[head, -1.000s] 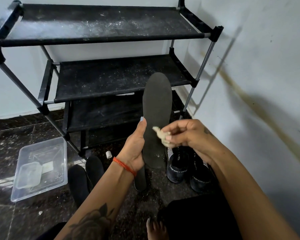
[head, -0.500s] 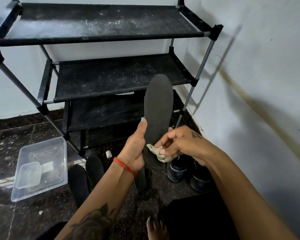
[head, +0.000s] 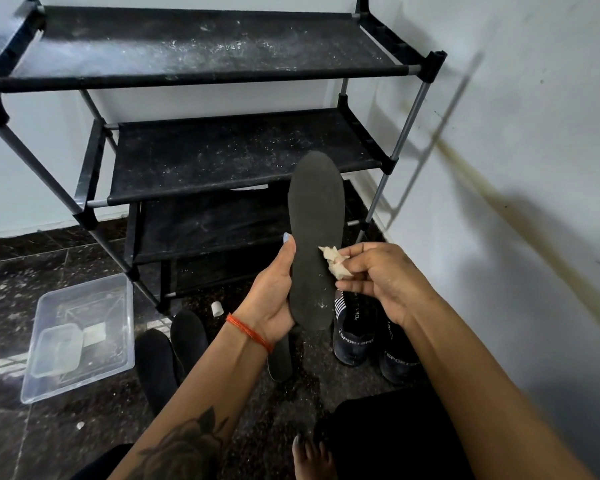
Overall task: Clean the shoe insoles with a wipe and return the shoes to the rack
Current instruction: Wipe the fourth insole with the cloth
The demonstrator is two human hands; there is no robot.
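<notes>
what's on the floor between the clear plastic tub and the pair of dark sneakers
In the head view, three dark insoles lie on the floor between the tub and the sneakers.

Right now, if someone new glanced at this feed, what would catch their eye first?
The dark insole held upright at centre, the left hand gripping its lower edge while the right hand pinches a crumpled wipe against it. Behind stands the dusty black shoe rack, shelves bare. On the floor, the dark sports shoes sit under the right hand, a clear plastic tub at left.

Rack (head: 222, 157) ahead against wall; tub (head: 80, 334) on floor to my left; shoes (head: 371, 337) right, loose insoles (head: 167, 362) between, before rack.
</notes>
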